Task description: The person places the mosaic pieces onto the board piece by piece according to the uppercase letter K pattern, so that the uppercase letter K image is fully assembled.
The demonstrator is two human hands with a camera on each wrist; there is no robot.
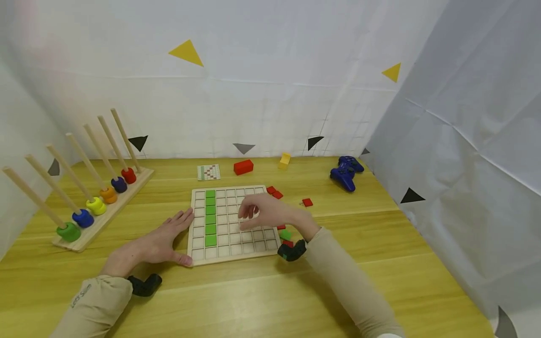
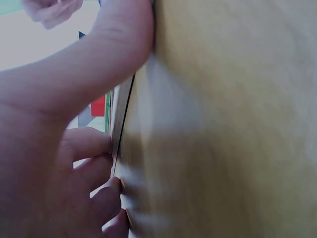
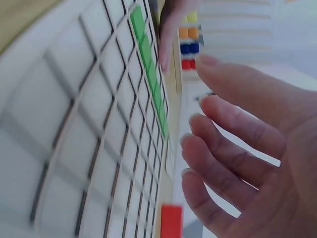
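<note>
A wooden grid board (image 1: 236, 257) lies flat on the table, with several green square tiles (image 1: 210, 219) in its second column from the left. My left hand (image 1: 162, 240) rests at the board's left edge, thumb near the front corner and fingers spread along the side. Over the right half of the board hovers my right hand (image 1: 272, 212). Its fingers (image 3: 218, 163) are loosely bent and apart from the thumb, with nothing between them. Red tiles (image 1: 307, 202) and a green tile (image 1: 285, 234) lie just right of the board, some partly hidden by the right hand and wrist.
A wooden stand with pegs and coloured rings (image 1: 101, 213) is at the left. Behind the board lie a small pattern card (image 1: 209, 172), a red block (image 1: 243, 167) and a yellow piece (image 1: 284, 161). A blue game controller (image 1: 346, 172) sits at the back right.
</note>
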